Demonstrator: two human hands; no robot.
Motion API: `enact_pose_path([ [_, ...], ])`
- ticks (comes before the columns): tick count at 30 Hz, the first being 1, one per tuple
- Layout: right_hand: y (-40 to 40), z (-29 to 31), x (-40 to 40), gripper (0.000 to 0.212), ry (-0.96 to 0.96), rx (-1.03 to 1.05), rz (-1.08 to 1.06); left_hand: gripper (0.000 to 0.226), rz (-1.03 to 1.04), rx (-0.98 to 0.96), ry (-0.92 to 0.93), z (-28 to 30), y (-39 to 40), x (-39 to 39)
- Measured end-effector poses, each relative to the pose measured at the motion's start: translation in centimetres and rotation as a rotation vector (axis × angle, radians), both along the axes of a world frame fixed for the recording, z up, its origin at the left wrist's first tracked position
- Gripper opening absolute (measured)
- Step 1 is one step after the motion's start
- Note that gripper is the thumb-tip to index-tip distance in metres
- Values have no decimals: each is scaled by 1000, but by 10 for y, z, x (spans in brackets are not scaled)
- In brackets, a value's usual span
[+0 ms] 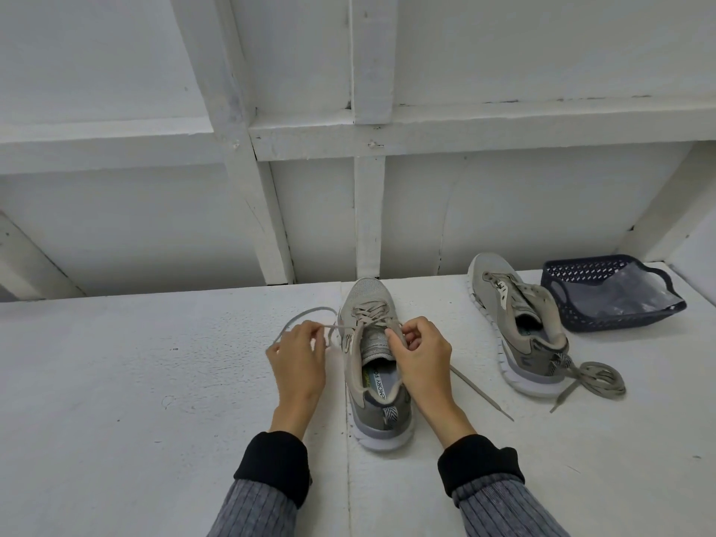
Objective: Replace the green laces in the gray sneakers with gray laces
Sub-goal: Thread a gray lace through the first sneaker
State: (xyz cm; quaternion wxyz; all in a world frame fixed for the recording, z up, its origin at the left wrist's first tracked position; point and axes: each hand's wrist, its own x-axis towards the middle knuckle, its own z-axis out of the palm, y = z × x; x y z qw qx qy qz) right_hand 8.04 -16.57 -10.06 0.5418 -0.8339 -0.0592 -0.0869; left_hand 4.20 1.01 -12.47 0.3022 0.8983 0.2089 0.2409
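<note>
Sleeves point(267, 494) are entering from the near edge, elbows cut off by the frame. Near sneaker point(374, 366) is standing upright on the white tabletop point(135, 381), heel toward the camera, toe pointing far. Left hand point(298, 358) is pinching the gray lace point(310, 317) just left of the eyelets, fingers curled; the lace is looping out left and partly hiding behind the hand. Right hand point(420, 356) is gripping the sneaker's right collar edge, fingertips curled in by the tongue; whether it's also holding lace is hard to tell. A lace tail point(480, 393) is trailing right from under that hand. Farther right, second sneaker point(515, 323) is lying angled, a loose lace bundle point(596, 377) at its heel, colour hard to make out. Beyond it, dark basket point(604, 292) is holding a clear bag, contents unreadable.
</note>
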Motion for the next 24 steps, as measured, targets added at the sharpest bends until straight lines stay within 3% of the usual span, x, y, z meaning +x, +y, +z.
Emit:
enact_pose_path([
  [4,-1,1,2,19,7,0,29,16,83,26,132,0,-2,0],
  [8,-4,3,6,19,89,116,106,31,-213,-17,57,11,-11,4],
  [11,-8,1,15,26,120,53,99,32,-323,107,24,11,-13,4],
  [16,-11,0,24,9,99,-69,189,18,-245,130,-33,9,-12,0],
  [21,-17,-5,24,22,14,-155,78,23,-155,133,-29,11,-10,-5],
  [24,-19,-8,22,22,38,-166,66,24,-221,-29,-39,12,-11,-4],
])
